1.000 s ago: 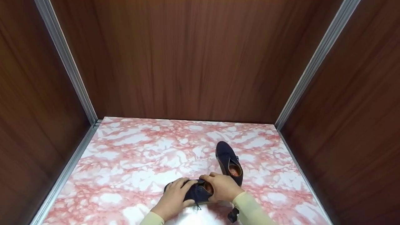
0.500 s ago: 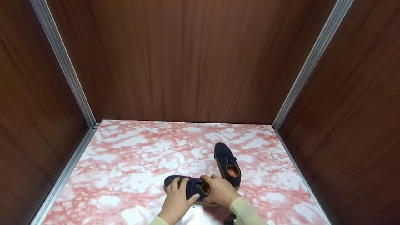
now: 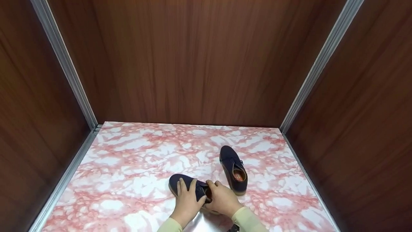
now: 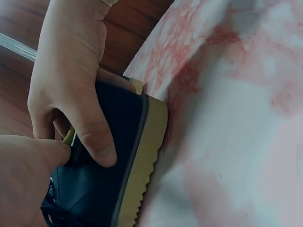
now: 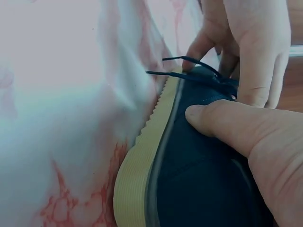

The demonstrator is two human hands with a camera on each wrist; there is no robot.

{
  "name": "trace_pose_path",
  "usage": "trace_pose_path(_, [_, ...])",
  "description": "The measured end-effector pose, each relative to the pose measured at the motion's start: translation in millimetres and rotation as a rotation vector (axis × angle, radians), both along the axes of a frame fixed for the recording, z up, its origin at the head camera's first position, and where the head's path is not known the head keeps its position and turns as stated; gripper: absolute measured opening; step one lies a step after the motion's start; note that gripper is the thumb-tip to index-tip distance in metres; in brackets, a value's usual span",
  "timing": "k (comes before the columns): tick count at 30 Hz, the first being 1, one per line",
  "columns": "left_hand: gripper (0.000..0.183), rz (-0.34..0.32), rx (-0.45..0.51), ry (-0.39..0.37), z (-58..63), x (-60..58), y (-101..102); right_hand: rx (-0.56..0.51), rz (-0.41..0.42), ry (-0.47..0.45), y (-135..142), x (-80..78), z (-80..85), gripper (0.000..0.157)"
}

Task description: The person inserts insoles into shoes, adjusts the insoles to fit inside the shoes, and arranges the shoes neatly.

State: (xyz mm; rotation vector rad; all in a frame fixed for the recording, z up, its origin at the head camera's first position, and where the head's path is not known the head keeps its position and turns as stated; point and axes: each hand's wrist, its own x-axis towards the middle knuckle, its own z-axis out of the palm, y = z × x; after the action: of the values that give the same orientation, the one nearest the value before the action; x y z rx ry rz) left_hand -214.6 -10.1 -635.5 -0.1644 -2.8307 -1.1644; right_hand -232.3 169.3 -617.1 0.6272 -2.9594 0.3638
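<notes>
A navy lace-up shoe (image 3: pixel 177 181) with a pale ridged sole lies under both hands, its toe pointing to the back left. My left hand (image 3: pixel 187 200) grips it across the upper, fingers over the front part and thumb near the opening. At the heel end, my right hand (image 3: pixel 222 198) holds the shoe around its collar. In the right wrist view, loose laces (image 5: pixel 189 61) stick out beyond the sole edge. The second navy shoe (image 3: pixel 229 158) stands upright to the right, toe toward the back, its orange-brown insole visible. Neither hand touches it.
Both shoes are on a red-and-white marbled surface (image 3: pixel 128 167). Dark wood panels (image 3: pixel 193 64) enclose it at the back and both sides, with metal strips (image 3: pixel 64 64) along the corners. A dark band (image 3: pixel 234 228) is at the right wrist.
The held shoe's toe has swung away toward the back, so the shoe now lies more slanted. My left hand has moved with it. The second shoe stays in place.
</notes>
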Motion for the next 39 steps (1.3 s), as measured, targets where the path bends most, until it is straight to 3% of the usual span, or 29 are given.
trace_pose_path(4, [0.081,-0.063,0.009,0.036,-1.6,-3.6,-7.2,-0.028,-0.004,-0.039,0.5,0.6,3.0,0.097])
trace_pose_path(9, [0.082,-0.128,0.037,0.022,-6.1,-8.0,-18.2,-0.042,0.030,-0.127,3.5,2.0,8.3,0.104])
trace_pose_path(19, [0.096,-0.183,0.095,-0.037,-8.4,-19.2,-28.6,-0.076,0.149,-0.305,7.0,-0.8,22.3,0.116])
trace_pose_path(24, [0.101,-0.233,0.104,-0.057,-8.9,-21.3,-35.3,-0.068,0.155,-0.329,4.3,4.9,20.1,0.114])
trace_pose_path(32, [0.127,-0.404,0.051,-0.088,-8.0,-36.0,-52.9,-0.124,0.150,-0.356,4.6,3.9,20.1,0.112])
trace_pose_path(39, [0.125,-0.482,0.038,-0.160,-5.4,-46.8,-65.6,-0.198,0.142,-0.411,-0.3,7.4,17.3,0.109])
